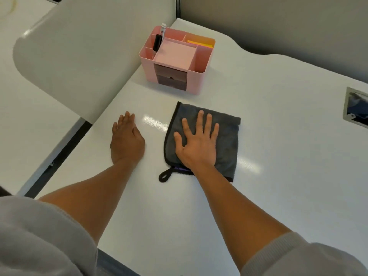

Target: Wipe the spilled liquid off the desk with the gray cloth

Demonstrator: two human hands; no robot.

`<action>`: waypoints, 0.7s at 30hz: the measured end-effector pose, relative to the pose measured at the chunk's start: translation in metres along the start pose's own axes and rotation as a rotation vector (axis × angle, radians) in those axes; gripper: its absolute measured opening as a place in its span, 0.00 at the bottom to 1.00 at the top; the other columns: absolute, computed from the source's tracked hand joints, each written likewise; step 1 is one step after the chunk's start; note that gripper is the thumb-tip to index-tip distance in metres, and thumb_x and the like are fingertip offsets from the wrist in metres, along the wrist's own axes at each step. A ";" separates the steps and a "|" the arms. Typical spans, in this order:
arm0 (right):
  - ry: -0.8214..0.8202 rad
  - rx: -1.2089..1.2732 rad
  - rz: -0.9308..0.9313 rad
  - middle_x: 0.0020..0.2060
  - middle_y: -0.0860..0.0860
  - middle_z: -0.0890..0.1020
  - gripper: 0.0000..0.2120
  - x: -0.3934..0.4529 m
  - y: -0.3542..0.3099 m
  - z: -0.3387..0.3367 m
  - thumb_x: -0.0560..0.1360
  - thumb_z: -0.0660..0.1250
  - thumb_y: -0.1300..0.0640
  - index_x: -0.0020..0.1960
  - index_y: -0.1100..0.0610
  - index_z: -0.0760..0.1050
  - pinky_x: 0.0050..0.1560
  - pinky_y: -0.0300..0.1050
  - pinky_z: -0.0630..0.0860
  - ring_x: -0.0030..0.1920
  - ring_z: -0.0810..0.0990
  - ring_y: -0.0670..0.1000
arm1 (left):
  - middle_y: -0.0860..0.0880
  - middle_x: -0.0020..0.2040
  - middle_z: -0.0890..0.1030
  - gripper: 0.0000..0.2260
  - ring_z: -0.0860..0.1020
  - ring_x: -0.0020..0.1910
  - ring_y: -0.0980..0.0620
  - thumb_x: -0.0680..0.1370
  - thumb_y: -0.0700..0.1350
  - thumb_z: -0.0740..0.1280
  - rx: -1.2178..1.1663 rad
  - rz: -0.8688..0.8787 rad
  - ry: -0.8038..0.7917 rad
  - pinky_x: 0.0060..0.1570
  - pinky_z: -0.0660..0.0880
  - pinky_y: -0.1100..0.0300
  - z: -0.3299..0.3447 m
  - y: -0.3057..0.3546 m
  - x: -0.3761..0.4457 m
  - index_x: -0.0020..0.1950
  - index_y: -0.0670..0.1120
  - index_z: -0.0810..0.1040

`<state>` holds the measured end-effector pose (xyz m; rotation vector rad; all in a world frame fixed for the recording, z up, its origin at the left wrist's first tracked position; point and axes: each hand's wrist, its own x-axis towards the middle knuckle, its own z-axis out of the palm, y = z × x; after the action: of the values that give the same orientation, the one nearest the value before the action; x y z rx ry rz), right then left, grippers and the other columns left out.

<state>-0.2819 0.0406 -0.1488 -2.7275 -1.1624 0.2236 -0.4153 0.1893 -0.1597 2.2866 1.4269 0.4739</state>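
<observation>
right hand (196,140) flat, fingers spread, pressing gray cloth (227,140) on table (278,176) | left hand (127,138) flat, empty, just left | wet sheen (154,122) lies between them (leftward wipe likely)

1. The right hand (196,142) lies flat on the gray cloth (227,136) and hides its middle.
2. Any spilled liquid on the desk (278,176) cannot be made out; only bright glare streaks show.
3. At the right edge, a desk opening (356,107) is cut off.
4. In the pink organizer (175,58), upper centre, pen details (159,41) are too small to tell.
5. Both sleeves (29,236) run past the bottom edge.
</observation>
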 end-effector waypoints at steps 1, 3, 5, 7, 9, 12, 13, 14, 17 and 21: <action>-0.011 0.005 -0.098 0.82 0.57 0.45 0.30 0.005 -0.011 0.002 0.81 0.43 0.35 0.80 0.43 0.54 0.78 0.65 0.38 0.81 0.40 0.61 | 0.53 0.77 0.62 0.21 0.55 0.77 0.55 0.83 0.45 0.50 -0.001 0.004 0.005 0.76 0.51 0.57 0.001 -0.001 0.000 0.76 0.48 0.64; -0.036 -0.012 -0.300 0.82 0.56 0.47 0.29 0.014 -0.026 0.005 0.81 0.44 0.36 0.80 0.42 0.57 0.78 0.64 0.39 0.81 0.41 0.60 | 0.53 0.77 0.63 0.20 0.56 0.77 0.54 0.83 0.45 0.51 0.000 0.017 0.012 0.76 0.52 0.56 0.001 -0.002 0.001 0.76 0.48 0.65; -0.055 -0.025 -0.412 0.82 0.54 0.48 0.27 0.020 -0.031 0.006 0.82 0.45 0.37 0.79 0.41 0.58 0.78 0.63 0.40 0.81 0.43 0.58 | 0.53 0.77 0.63 0.21 0.56 0.77 0.54 0.83 0.45 0.51 -0.003 0.018 0.017 0.76 0.53 0.56 0.001 -0.002 0.001 0.76 0.48 0.65; -0.053 0.006 -0.392 0.82 0.52 0.50 0.27 0.021 -0.030 0.006 0.82 0.46 0.36 0.79 0.40 0.59 0.79 0.61 0.40 0.82 0.44 0.56 | 0.53 0.77 0.63 0.20 0.56 0.77 0.55 0.83 0.45 0.51 -0.014 0.022 0.015 0.75 0.52 0.57 -0.001 -0.002 0.001 0.76 0.48 0.65; -0.035 0.038 -0.311 0.82 0.51 0.50 0.27 0.018 -0.027 0.005 0.81 0.45 0.36 0.79 0.40 0.59 0.79 0.59 0.40 0.82 0.45 0.55 | 0.53 0.77 0.63 0.20 0.56 0.77 0.54 0.83 0.44 0.52 -0.027 0.036 0.004 0.76 0.52 0.56 -0.003 -0.001 0.001 0.76 0.48 0.65; -0.017 0.058 -0.161 0.82 0.51 0.50 0.28 0.013 -0.014 0.001 0.81 0.44 0.35 0.79 0.40 0.58 0.79 0.60 0.41 0.82 0.44 0.55 | 0.49 0.77 0.63 0.20 0.56 0.77 0.51 0.84 0.45 0.52 -0.012 0.009 -0.017 0.76 0.52 0.54 -0.004 0.004 -0.001 0.76 0.45 0.65; -0.007 0.065 -0.112 0.82 0.51 0.50 0.28 0.010 -0.006 -0.001 0.81 0.45 0.35 0.79 0.41 0.58 0.79 0.60 0.41 0.82 0.44 0.55 | 0.48 0.77 0.63 0.20 0.56 0.77 0.49 0.84 0.46 0.52 0.004 0.003 -0.019 0.76 0.52 0.52 -0.003 0.011 -0.005 0.76 0.45 0.65; 0.004 0.074 -0.073 0.82 0.51 0.50 0.28 0.007 0.003 -0.004 0.81 0.45 0.35 0.79 0.41 0.58 0.79 0.60 0.41 0.82 0.44 0.55 | 0.47 0.77 0.63 0.20 0.56 0.77 0.47 0.84 0.46 0.52 0.017 0.018 -0.014 0.75 0.54 0.51 -0.001 0.023 -0.011 0.76 0.44 0.65; 0.030 0.072 0.025 0.82 0.51 0.50 0.27 -0.004 0.034 -0.012 0.82 0.46 0.36 0.79 0.41 0.58 0.80 0.59 0.40 0.82 0.43 0.55 | 0.46 0.76 0.65 0.19 0.59 0.76 0.47 0.84 0.45 0.54 -0.012 0.171 -0.021 0.74 0.57 0.51 0.017 0.075 -0.032 0.74 0.43 0.67; 0.078 0.042 0.152 0.82 0.51 0.50 0.27 -0.021 0.083 -0.019 0.82 0.46 0.37 0.79 0.42 0.59 0.80 0.59 0.41 0.82 0.44 0.54 | 0.47 0.76 0.65 0.20 0.58 0.77 0.49 0.83 0.43 0.54 -0.150 0.303 -0.138 0.75 0.58 0.50 0.047 0.140 -0.055 0.74 0.43 0.67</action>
<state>-0.2344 -0.0326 -0.1461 -2.7621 -0.9213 0.1580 -0.3077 0.0769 -0.1335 2.3689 0.9510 0.4828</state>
